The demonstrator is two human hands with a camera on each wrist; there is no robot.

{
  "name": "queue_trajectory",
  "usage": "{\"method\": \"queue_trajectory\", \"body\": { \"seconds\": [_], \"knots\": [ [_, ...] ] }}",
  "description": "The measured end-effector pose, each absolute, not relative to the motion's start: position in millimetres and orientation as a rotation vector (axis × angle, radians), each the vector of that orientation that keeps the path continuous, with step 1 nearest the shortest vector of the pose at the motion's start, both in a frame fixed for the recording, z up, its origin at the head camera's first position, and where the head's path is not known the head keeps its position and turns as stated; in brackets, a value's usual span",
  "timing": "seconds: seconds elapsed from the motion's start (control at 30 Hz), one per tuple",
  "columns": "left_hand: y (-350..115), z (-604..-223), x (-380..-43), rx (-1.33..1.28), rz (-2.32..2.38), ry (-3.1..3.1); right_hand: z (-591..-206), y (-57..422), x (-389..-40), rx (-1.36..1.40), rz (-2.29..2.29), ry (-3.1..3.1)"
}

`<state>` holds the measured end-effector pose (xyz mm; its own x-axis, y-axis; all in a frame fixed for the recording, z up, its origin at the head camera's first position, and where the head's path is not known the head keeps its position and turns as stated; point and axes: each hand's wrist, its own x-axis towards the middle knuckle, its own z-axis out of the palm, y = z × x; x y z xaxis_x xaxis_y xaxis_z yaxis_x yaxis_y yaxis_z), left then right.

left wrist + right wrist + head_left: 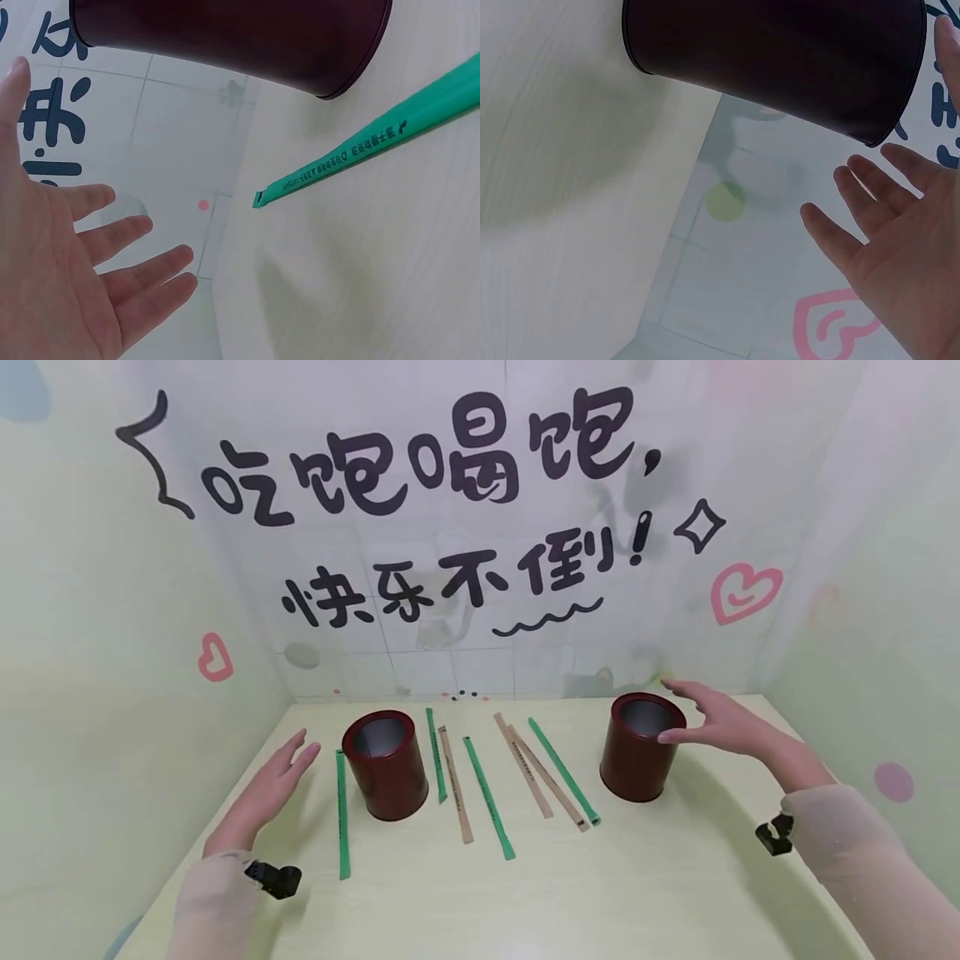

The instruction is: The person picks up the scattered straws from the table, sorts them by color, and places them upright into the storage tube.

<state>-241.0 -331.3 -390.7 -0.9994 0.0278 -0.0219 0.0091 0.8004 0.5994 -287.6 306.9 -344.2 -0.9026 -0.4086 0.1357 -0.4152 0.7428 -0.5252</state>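
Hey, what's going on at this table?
A person's open left hand is beside, but apart from, the left dark red canister. The open right hand is by the right canister; whether its thumb touches is hard to tell. Both canisters stand upright on the table, with four green strips and three brown strips lying beside and between them.

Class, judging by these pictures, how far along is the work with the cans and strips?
Done: the left can and right can stand upright.
In hand: nothing gripped; the left hand and right hand are open beside them.
Remaining: four green strips and three brown strips lie outside the cans; any filling seems not yet started.
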Motion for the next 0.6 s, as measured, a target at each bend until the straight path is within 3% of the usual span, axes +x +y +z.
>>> {"method": "queue_trajectory", "body": {
  "seconds": [0.6],
  "knots": [
    [-337, -404, -227, -0.045, 1.032, 2.888, -355, 307, -292, 0.701, 1.215, -2.905]
  ]
}}
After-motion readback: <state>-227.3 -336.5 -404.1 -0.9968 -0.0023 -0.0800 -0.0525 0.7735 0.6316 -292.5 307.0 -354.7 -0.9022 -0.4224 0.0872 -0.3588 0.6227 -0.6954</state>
